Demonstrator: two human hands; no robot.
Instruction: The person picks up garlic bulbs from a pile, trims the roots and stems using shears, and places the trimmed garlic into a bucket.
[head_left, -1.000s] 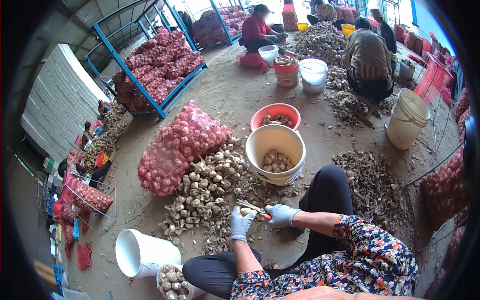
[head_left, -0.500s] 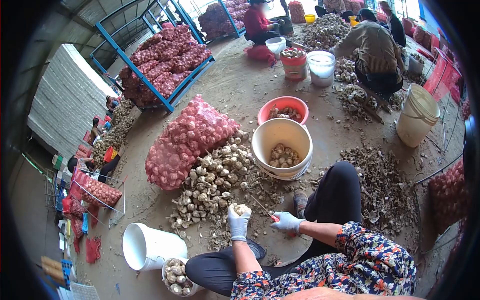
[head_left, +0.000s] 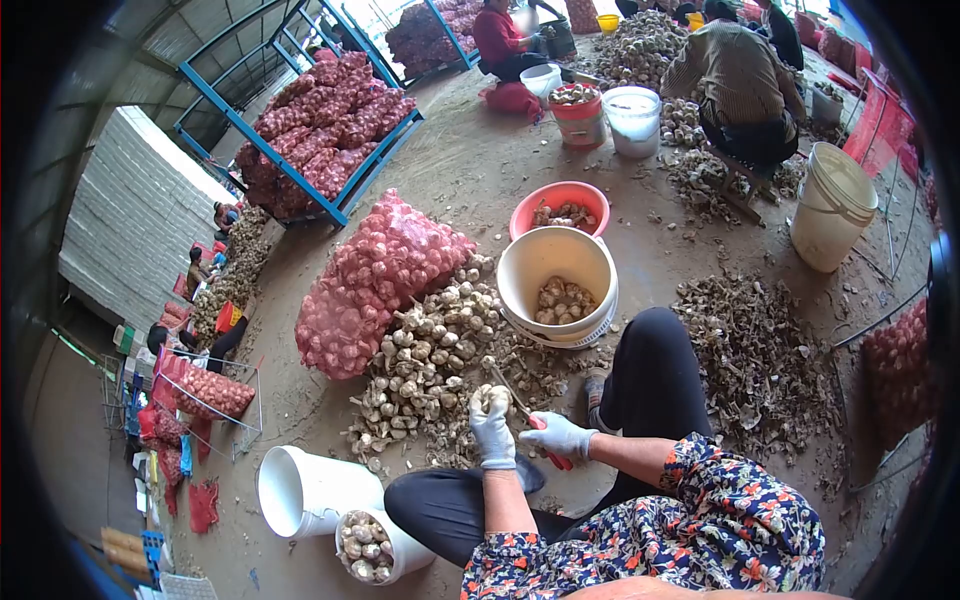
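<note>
My gloved left hand (head_left: 491, 436) is closed around a garlic bulb (head_left: 493, 397), above the edge of the loose garlic heap (head_left: 440, 345). My gloved right hand (head_left: 562, 437) grips red-handled shears (head_left: 537, 422). Red shows on both sides of that hand, and a thin metal blade points up and left beside the bulb. Whether the blade touches the bulb is hard to see. Just beyond the hands stands a cream bucket (head_left: 520, 285) with several bulbs at its bottom. A white bucket of garlic (head_left: 402, 560) is beside my left knee.
A full red mesh sack of garlic (head_left: 375, 285) leans behind the heap. A red basin (head_left: 520, 215) sits behind the cream bucket. One white bucket (head_left: 335, 490) lies tipped at left. Dry trimmings (head_left: 755, 365) cover the floor at right. A co-worker (head_left: 740, 85) sits further back.
My right hand has moved left, bringing the shears up against my left hand's side at the bulb. The left hand has shifted slightly right, and the whole view has tilted a little.
</note>
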